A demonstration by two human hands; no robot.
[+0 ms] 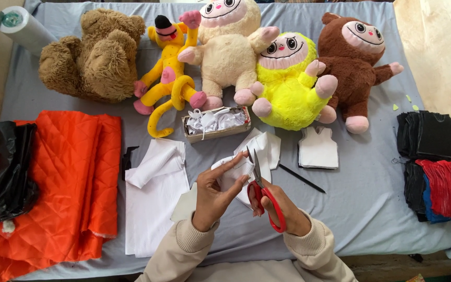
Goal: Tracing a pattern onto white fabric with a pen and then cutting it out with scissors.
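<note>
Left hand (212, 193) pinches a small white fabric piece (234, 175), thumb on top, fingers under. It looks thin, floppy and light, so gripping close to the cut line seems best. Just right of it, the right hand (283, 209) grips red-handled scissors (262, 196), blades up alongside the fabric's edge.

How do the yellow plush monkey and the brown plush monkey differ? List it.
The yellow plush monkey is bright neon yellow; the brown plush monkey is dark brown. The yellow one sits lower, overlapping the brown one's side. Both have pink faces, wide grins and pink paws.
</note>
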